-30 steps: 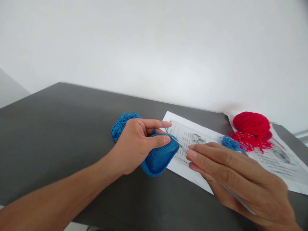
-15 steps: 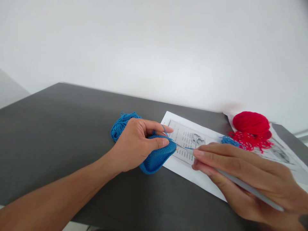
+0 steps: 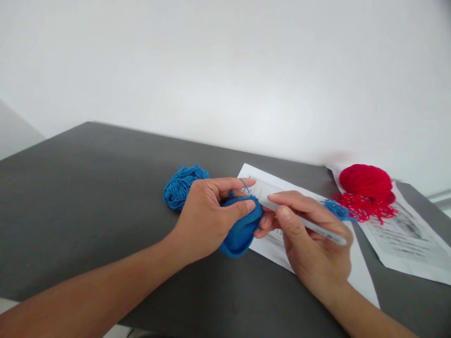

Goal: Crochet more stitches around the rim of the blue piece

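The left hand [image 3: 207, 218] grips the blue crochet piece [image 3: 239, 232] above the table [image 3: 116, 197], while the right hand [image 3: 313, 244] grips the crochet hook [image 3: 313, 226] at the piece's upper edge.

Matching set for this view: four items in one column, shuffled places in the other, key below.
1. blue crocheted piece
2. pale-handled hook
3. red yarn ball
4. blue yarn skein

A. on the right-hand paper
B. in the right hand
C. on the dark table, just past the left hand
D. pinched in the left hand

Pairs: 1-D, 2-B, 3-A, 4-C
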### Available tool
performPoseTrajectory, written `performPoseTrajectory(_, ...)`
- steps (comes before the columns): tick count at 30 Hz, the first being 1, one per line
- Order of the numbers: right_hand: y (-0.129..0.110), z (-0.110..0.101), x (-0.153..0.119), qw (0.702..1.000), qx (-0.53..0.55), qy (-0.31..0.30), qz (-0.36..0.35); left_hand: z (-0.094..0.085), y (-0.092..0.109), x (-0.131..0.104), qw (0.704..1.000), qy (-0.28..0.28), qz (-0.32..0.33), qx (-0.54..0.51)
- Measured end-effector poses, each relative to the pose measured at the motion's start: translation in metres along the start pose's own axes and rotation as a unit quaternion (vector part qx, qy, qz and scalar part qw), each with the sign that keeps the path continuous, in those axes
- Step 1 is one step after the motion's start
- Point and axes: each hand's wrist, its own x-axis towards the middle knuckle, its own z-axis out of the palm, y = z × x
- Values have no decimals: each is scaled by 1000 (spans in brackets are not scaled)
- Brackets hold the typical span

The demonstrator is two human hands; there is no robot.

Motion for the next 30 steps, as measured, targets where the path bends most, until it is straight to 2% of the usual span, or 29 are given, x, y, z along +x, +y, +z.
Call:
performPoseTrajectory(3, 1, -1, -4, 974, -183, -8, -132, 2, -3, -1, 1000, 5, -19, -22)
performPoseTrajectory(5, 1, -3, -4, 958, -233, -30, -164, 3, -3, -3, 999, 13, -28, -23)
performPoseTrajectory(12, 3, -4, -8, 941, -270, -30, -202, 6, 3, -7, 998, 52, -2, 26)
performPoseTrajectory(20, -1, -3, -9, 941, -260, -47, -209, 5, 4, -5, 996, 47, -40, -59)
performPoseTrajectory(23, -6, -1, -6, 916, -298, -56, -261, 5, 4, -5, 988, 48, -58, -137)
performPoseTrajectory(26, -9, 0, -7, 874, -357, -60, -322, 5, 3, -5, 972, 43, -74, -218)
performPoseTrajectory(30, -12, -5, -13, 829, -423, -63, -361, 4, 7, -6, 952, 3, -93, -290)
